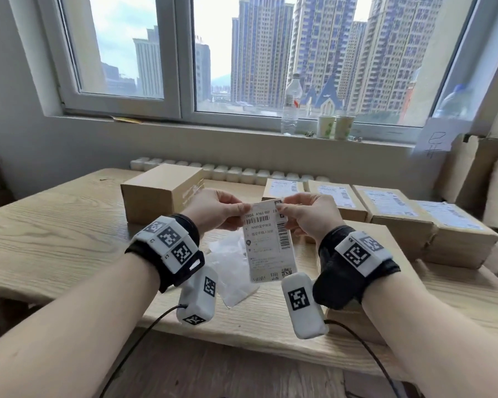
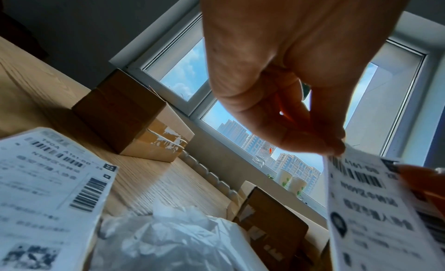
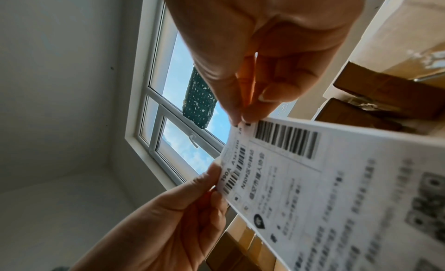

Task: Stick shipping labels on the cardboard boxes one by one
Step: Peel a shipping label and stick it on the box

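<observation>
A white shipping label (image 1: 268, 242) hangs upright above the wooden table (image 1: 55, 239), held at its top edge by both hands. My left hand (image 1: 243, 210) pinches the top left corner and my right hand (image 1: 282, 209) pinches the top right corner. The wrist views show the same pinches: left hand (image 2: 337, 149) on the label (image 2: 375, 218), right hand (image 3: 243, 119) on the label (image 3: 313, 180). A plain cardboard box (image 1: 156, 193) without a label stands behind my left hand. Several labelled boxes (image 1: 388, 205) sit in a row at the right.
Crumpled white backing paper (image 1: 230, 262) lies on the table under the label. Another printed label (image 2: 48, 189) lies low at the left in the left wrist view. A bottle (image 1: 291, 104) and two paper cups (image 1: 334, 126) stand on the windowsill. Larger cartons (image 1: 477, 168) stand at the far right.
</observation>
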Demonstrator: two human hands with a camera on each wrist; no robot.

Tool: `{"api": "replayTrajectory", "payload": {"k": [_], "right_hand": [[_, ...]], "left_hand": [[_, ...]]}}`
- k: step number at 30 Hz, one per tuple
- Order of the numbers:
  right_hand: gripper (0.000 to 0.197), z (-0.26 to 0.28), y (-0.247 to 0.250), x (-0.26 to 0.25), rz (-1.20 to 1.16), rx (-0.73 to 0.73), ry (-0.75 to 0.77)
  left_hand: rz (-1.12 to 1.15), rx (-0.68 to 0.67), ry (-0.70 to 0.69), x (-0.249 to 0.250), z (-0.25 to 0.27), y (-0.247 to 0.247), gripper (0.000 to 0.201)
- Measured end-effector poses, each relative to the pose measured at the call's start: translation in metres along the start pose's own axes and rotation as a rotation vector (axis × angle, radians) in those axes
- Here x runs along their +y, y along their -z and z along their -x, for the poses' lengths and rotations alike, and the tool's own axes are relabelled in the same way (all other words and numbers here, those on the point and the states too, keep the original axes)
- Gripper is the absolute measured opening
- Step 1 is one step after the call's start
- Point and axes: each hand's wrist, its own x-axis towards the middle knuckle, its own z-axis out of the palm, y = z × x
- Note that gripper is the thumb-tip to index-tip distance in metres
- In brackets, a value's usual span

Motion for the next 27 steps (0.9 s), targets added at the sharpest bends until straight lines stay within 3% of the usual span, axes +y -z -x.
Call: {"api": "replayTrajectory", "payload": {"k": [6, 20, 25, 27], "right_hand": [[0.013, -0.005, 0.010, 0.002, -0.039, 0.047, -0.010], [0.011, -0.013, 0.011, 0.008, -0.038, 0.071, -0.045], [0.012, -0.012, 0.008, 0.002, 0.098, 0.160, 0.072], [0.008, -0.008, 0.003, -0.003, 0.125, 0.086, 0.099]], "left_hand": [[0.126, -0.025, 0.035, 0.009, 0.001, -0.007, 0.012], [0.121, -0.063, 0.033, 0.010, 0.001, -0.010, 0.013], [0.090, -0.053, 0.009, 0.010, 0.003, -0.011, 0.016], [0.096, -0.063, 0.006, 0.010, 0.003, -0.013, 0.016]]}}
